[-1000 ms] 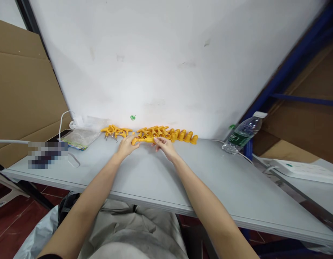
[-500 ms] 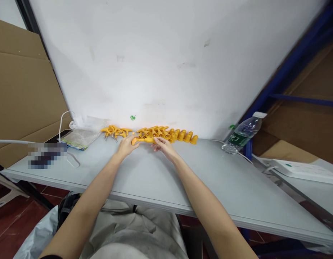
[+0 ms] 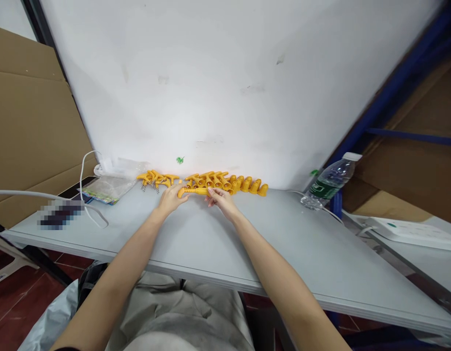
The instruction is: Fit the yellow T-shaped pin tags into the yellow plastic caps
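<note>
Part (image 3: 200,191), yellow, is spanning btwn my hands, L hand (image 3: 170,199) pinching its curved end, R hand (image 3: 221,199) its thicker end, both hardly shifting vs a sec ago, so work's prob staying mid-step, w/ yellow cups (image 3: 262,190) resting just beyond R hand.

Holds a piece (image 3: 200,191) between left hand (image 3: 169,199) and right hand (image 3: 221,198) over the table (image 3: 302,253), just before a cluster of handled cups (image 3: 209,175). Has loose handles (image 3: 152,175) left of that cluster and lone cups (image 3: 253,185) right of it, all near the wall (image 3: 225,87). Farther out, has a packet (image 3: 110,187) left, a bottle (image 3: 329,184) right, and a power strip (image 3: 415,233) beyond the table's right edge.
</note>
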A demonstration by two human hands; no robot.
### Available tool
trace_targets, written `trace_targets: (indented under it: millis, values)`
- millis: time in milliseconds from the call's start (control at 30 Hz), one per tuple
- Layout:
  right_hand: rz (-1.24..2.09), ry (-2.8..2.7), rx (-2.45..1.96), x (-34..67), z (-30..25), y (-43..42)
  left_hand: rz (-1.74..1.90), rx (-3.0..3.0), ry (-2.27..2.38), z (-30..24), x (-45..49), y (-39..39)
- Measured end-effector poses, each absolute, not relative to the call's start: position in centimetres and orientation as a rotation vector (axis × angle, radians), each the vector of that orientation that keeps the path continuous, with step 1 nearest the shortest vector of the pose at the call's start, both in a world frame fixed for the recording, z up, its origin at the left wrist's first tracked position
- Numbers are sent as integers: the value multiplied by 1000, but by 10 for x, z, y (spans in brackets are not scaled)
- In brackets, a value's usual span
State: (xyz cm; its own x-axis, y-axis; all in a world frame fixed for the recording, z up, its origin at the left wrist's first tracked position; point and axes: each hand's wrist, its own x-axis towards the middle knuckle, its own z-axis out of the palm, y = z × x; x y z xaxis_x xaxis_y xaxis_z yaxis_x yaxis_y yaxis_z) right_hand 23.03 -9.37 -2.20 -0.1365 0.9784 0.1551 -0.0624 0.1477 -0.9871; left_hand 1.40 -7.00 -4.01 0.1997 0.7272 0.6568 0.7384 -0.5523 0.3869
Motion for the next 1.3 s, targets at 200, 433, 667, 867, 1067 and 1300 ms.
trace_targets:
  millis: [200,433,667,867,1067,1300]
  values:
    - [1337,-1141,-1061,221,-18,-97,-1259,-2372,-1433,-42,12,-70]
    - [1576,-938,-1100,214,5,-93,-1301,-2379,-1530,-39,14,-73]
    - [910,-1188,-1285,219,28,-55,-1480,-2465,-1728,-38,15,-76]
    - [106,-1755,-1585,226,2,-28,-1383,-2550,-1766,-44,10,-70]
    - [-47,-2005,-1676,220,-17,-21,-1321,-2642,-1778,-43,15,-72]
    - [2,-2102,-1769,211,-10,-24,-1255,-2667,-1800,-38,16,-77]
